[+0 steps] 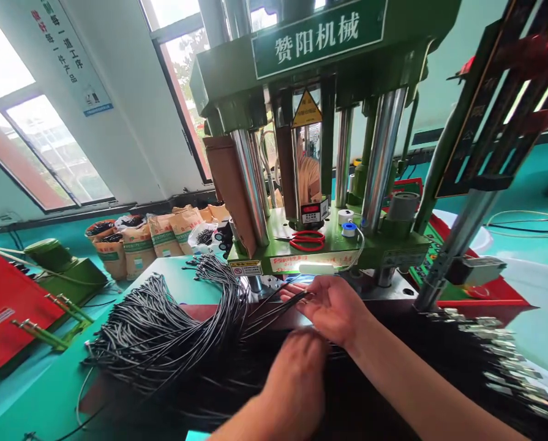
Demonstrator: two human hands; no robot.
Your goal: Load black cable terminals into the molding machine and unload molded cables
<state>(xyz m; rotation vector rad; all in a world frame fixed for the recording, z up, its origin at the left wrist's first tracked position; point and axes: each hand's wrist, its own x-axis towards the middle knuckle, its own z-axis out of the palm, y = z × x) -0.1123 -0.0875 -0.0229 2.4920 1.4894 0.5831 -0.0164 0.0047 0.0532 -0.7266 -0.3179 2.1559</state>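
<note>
My right hand [331,306] is palm up in front of the press base, with several thin dark cables [278,312] lying across its fingers under the thumb. Below and left of it is my left hand [296,367], smeared by motion, its fingers curled down and mostly hidden. Whether it holds anything is unclear. A large fanned bundle of black cables [154,324] spreads on the table to the left, and a tied-looking cluster of cable ends [209,266] points towards the back. More dark cables lie beneath both hands.
A green press [310,245] stands directly ahead, with red-handled pliers [307,241] and a blue-and-white roll [348,229] on its base. Metal connector ends [498,349] line the right side. Beyond are sacks [138,245] and a red machine [16,306] at left.
</note>
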